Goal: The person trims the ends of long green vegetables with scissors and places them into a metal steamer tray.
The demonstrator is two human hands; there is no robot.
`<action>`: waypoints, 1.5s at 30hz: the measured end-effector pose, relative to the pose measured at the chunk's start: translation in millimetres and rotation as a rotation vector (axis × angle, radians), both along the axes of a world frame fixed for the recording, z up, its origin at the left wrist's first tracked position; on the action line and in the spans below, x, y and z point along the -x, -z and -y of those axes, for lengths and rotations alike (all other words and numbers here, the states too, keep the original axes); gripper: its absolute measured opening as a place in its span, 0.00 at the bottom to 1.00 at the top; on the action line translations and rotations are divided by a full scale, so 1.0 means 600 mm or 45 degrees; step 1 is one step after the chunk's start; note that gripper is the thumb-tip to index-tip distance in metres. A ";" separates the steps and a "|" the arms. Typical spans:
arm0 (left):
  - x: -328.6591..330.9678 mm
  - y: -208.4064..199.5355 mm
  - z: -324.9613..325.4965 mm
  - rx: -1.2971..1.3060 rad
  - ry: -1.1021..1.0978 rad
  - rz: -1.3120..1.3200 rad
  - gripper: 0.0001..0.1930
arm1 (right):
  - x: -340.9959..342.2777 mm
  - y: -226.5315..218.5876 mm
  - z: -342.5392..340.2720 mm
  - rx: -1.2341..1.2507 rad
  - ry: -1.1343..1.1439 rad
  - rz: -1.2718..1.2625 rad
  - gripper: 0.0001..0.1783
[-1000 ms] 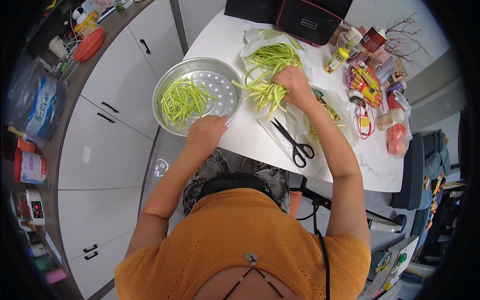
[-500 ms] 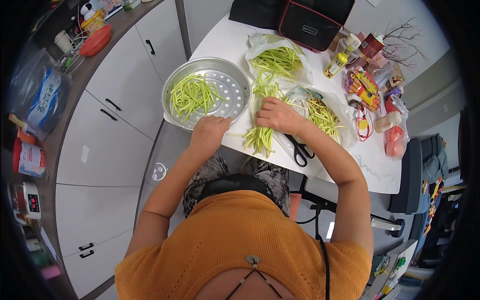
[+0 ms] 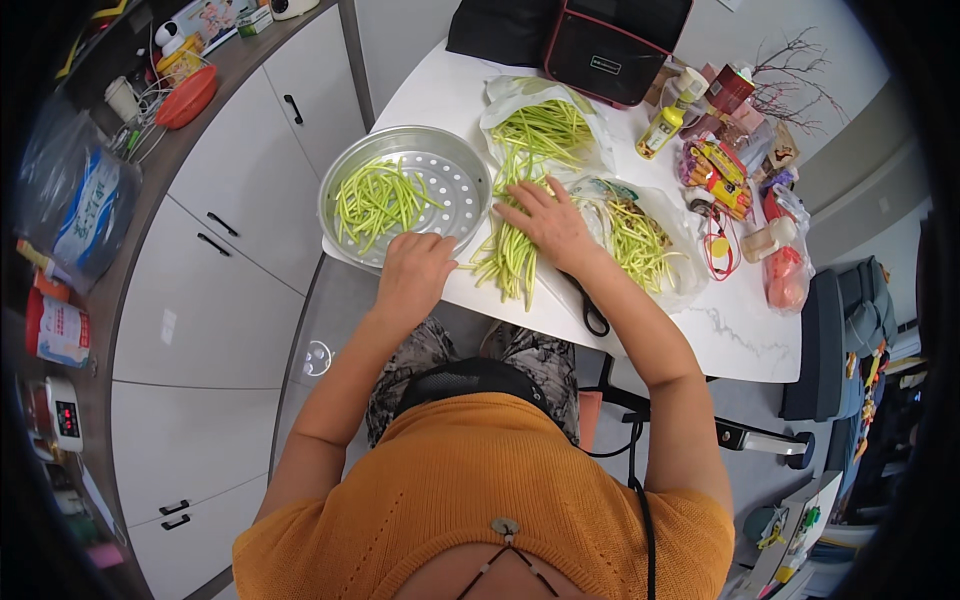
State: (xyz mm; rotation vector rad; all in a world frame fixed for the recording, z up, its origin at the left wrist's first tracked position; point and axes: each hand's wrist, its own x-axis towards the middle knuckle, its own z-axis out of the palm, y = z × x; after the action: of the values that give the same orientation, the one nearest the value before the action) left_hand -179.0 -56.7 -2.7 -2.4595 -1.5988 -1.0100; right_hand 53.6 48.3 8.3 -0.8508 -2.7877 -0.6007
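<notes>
My left hand (image 3: 415, 272) is closed at the near rim of a round metal steamer pan (image 3: 470, 150) with a perforated base. What its curled fingers hold, if anything, is hidden. Cut pale green stems (image 3: 380, 200) lie in the pan's left half. My right hand (image 3: 548, 225) rests with fingers spread on a loose bunch of long green stems (image 3: 512, 258) on the table, to the right of the pan. Black-handled scissors (image 3: 596, 318) lie partly under my right forearm. More stems fill one plastic bag (image 3: 597, 120) behind that hand and another plastic bag (image 3: 685, 270) to its right.
The white table (image 3: 740, 345) also holds a black case with red edging (image 3: 610, 50), a yellow bottle (image 3: 660, 130), snack packs (image 3: 720, 175) and a bag of reddish things (image 3: 788, 275). White cabinets (image 3: 210, 310) curve along the left, under a counter with an orange bowl (image 3: 188, 97).
My right hand has opened from a closed grip on the stem bunch, its fingers now spread over the stems. The left hand stays at the pan's rim. The whole view has shifted slightly.
</notes>
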 end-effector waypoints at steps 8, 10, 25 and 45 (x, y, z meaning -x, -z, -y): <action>-0.024 -0.015 0.007 -0.098 -0.021 0.045 0.19 | -0.008 0.032 -0.005 0.075 0.142 -0.127 0.29; -0.043 -0.007 0.005 -0.137 0.126 0.036 0.18 | -0.007 0.043 -0.006 0.116 0.163 -0.140 0.29; -0.091 0.031 -0.013 0.083 0.407 0.155 0.15 | -0.047 -0.037 -0.120 0.847 0.425 -0.657 0.17; -0.083 0.013 -0.006 0.001 0.339 0.438 0.14 | -0.017 -0.043 -0.144 0.906 0.462 -1.003 0.18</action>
State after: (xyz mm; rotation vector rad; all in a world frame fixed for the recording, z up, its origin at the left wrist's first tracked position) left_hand -129.0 -53.0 -10.6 -2.6641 -1.3618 -1.5423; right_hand 63.5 134.6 33.8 -1.3482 -2.0790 0.6325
